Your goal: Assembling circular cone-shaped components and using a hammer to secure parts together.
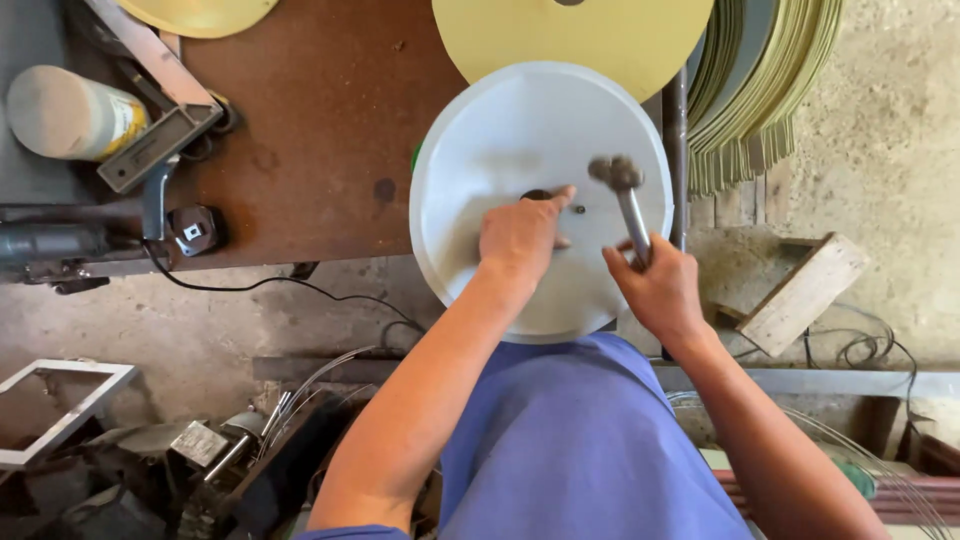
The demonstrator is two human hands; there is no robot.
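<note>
You are pressing your left hand (pixel 520 235) flat-fingered onto the white disc (pixel 480 160), fingertips beside its dark centre hole (pixel 537 194), evidently steadying the disc where it is lying on the edge of the brown workbench (pixel 320 110), partly overhanging toward you. Your right hand (pixel 662 290) is clenching the handle of a hammer (pixel 628 200), its head hovering over the disc just right of the hole. A yellow disc (pixel 580 35) is lying behind, partly under the white one; stacked discs (pixel 760 90) are standing to the right.

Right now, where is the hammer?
The hammer is in the right hand, its head raised over the right half of the white disc, beside the left hand.
</note>
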